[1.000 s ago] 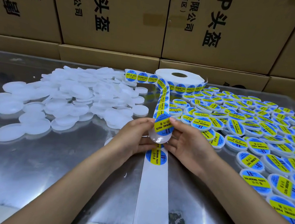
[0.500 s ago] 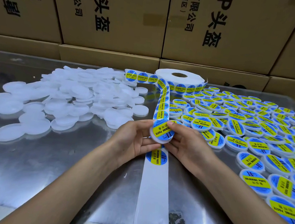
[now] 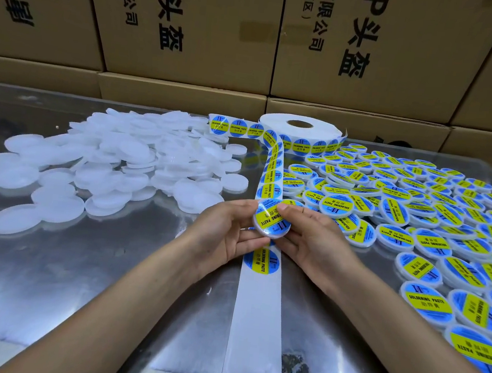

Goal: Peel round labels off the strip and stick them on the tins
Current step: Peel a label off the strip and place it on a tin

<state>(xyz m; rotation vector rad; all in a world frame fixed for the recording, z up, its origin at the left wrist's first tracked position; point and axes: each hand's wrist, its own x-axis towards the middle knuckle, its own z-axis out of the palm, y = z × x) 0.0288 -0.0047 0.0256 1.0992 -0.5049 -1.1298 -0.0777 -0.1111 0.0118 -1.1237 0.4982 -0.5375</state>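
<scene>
A small round white tin point(image 3: 269, 221) with a blue-and-yellow label on its lid is held tilted above the strip. My left hand point(image 3: 227, 230) grips its left edge, and my right hand point(image 3: 309, 237) grips the right edge with the thumb pressing on the label. Below them the white backing strip point(image 3: 255, 327) runs toward me, with one round label point(image 3: 261, 259) left on it just under the tin. Farther back the strip carries several labels up to the roll point(image 3: 301, 131).
A heap of plain white tins point(image 3: 117, 164) lies on the left of the shiny metal table point(image 3: 42, 270). Several labelled tins point(image 3: 435, 228) cover the right side. Stacked cardboard boxes point(image 3: 196, 25) wall off the table's far edge.
The label went from half-lifted over the bare white tin to flat on its lid. Both hands shifted slightly up, and my right thumb now presses on the label.
</scene>
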